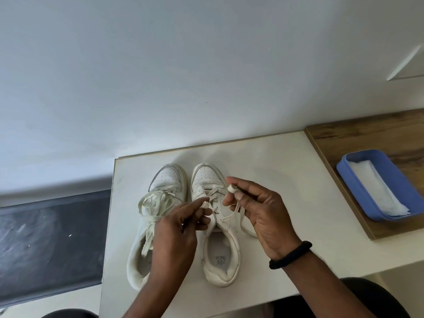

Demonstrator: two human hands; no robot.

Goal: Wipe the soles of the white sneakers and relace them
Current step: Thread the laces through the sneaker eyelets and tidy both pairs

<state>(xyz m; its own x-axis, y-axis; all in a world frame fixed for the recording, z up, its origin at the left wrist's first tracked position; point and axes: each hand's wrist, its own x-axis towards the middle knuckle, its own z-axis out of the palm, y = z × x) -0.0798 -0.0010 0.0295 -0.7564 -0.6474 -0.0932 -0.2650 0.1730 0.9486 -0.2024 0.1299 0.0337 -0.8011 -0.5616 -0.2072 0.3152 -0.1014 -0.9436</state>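
Note:
Two white sneakers stand side by side on the white table (286,180), toes pointing away from me. The left sneaker (160,187) has its cream lace lying loose and bunched over the tongue. The right sneaker (213,226) has a lace (231,212) threaded through its lower eyelets. My left hand (181,228) pinches one end of that lace above the tongue. Held a little higher, my right hand (259,210) pinches the other lace end between thumb and forefinger, and the lace hangs down past the palm. A black band circles my right wrist.
A blue plastic tray (344,165) holding folded white wipes (376,191) sits on a wooden board (367,136) at the right. The white wall rises just behind the table. A dark floor lies to the left, below the table's edge.

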